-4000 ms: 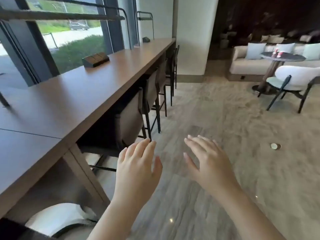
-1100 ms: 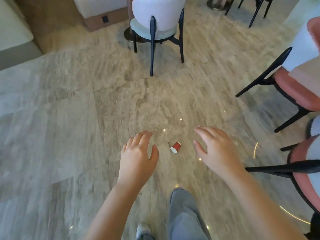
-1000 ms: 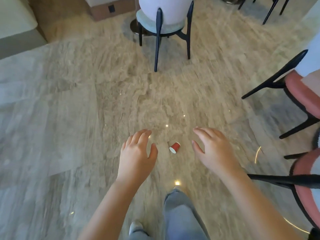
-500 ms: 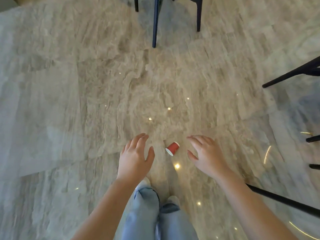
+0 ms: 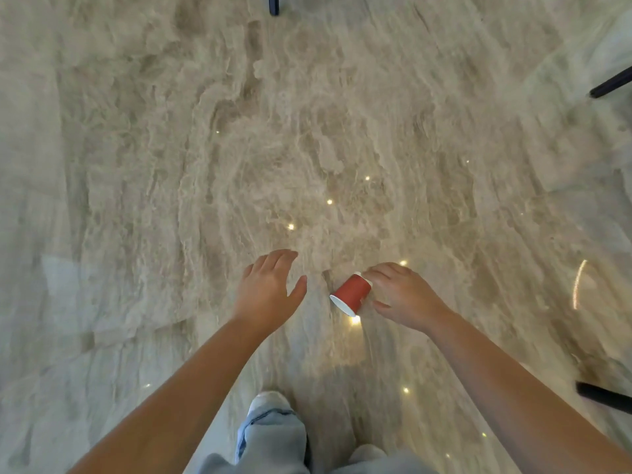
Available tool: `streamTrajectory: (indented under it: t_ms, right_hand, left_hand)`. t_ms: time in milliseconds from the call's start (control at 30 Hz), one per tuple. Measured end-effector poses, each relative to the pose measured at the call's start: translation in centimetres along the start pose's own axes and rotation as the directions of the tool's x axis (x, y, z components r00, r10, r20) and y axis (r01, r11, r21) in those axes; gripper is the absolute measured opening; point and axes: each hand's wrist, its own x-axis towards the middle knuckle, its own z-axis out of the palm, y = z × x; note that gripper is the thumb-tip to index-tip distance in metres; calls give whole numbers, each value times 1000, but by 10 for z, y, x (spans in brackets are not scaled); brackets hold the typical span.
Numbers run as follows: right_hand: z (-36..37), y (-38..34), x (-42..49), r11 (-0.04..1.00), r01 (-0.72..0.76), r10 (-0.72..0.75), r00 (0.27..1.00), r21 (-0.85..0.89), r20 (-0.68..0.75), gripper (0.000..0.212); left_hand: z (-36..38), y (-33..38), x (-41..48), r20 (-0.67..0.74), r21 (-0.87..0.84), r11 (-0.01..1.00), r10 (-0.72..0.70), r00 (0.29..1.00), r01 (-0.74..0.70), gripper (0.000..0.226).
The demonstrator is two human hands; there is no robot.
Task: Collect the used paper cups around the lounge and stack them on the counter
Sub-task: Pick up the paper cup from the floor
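1. Pale, glossy veined stone floor (image 5: pixel 171 165) fills the view, dotted with small light reflections.
2. A red paper cup (image 5: pixel 352 292) lies on its side on the floor, white mouth towards the person, between the two hands.
3. The right hand (image 5: pixel 407 299) has its grip spread around the cup's base end, fingertips (image 5: pixel 371 276) at the base and thumb just beside the wall, not closed on it.
4. The left hand (image 5: pixel 266 292) hovers near the cup, grip spread, holding nothing.
5. Dark chair legs (image 5: pixel 612 83) show at the edges; light jeans (image 5: pixel 273 439) and a shoe (image 5: pixel 268 400) sit below.
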Motion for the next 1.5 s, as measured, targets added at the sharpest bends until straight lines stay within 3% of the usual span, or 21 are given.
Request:
streamTrajectory:
  t_ms: [333,700,900,1067,1267,1500]
  right_hand:
    - [93,53,48,972,211,-199,974,-106,111,57]
    - [136,47,66,969,229,-201,947,-87,250,74]
    - [145,48,64,996,74,-83,961,44,264,86]
    - [150,44,60,973,-74,22,973,219,229,83]
    - [127,33,63,858,-182,151,983,480,102,74]
    - [26,-1,63,643,-133,299,950,755,-87,69]
  left_hand:
    - [91,-54,42,47,21,997,73,996,-74,46]
    - [109,-74,33,37,-39,999,14,999,-13,47]
    - [110,-74,30,30,-41,999,8,1000,-7,48]
    - [112,-70,29,38,-62,998,13,999,-10,48]
    - [93,-65,33,9,-148,989,-18,1000,19,45]
    - [23,-33,39,-38,-302,952,-71,997,57,43]
